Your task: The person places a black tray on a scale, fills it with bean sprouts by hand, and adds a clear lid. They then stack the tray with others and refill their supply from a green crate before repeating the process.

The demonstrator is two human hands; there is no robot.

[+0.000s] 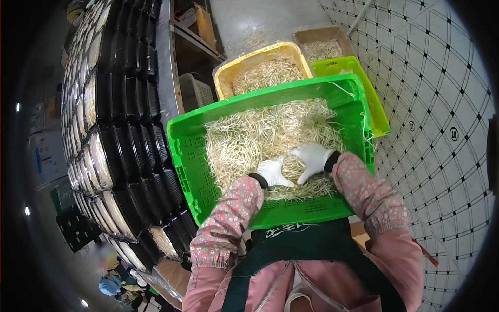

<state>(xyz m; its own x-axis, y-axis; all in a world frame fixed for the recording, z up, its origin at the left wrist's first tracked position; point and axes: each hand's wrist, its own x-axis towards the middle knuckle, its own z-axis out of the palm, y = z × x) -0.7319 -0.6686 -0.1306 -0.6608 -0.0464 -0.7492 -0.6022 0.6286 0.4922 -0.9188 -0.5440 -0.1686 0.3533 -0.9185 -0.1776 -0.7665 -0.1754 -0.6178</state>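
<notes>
A large green crate [280, 213] with perforated walls holds a thick bed of pale bean sprouts [244, 130]. White gloves cover both of my hands, which are down among the sprouts near the crate's near side. My left hand [273, 172] curves around one side of a small clump, and my right hand [312, 160] cups it from the other side. The thumbs point inward, with sprouts showing between the palms. Some fingertips are hidden in the sprouts.
Beyond the crate stand a yellow tub [223, 78] of sprouts, a yellow-green crate [377, 104] and a brown box [306, 35] with sprouts. Tall stacks of black trays [140, 99] rise at the left beside a metal table [167, 57]. A person [117, 286] works at lower left.
</notes>
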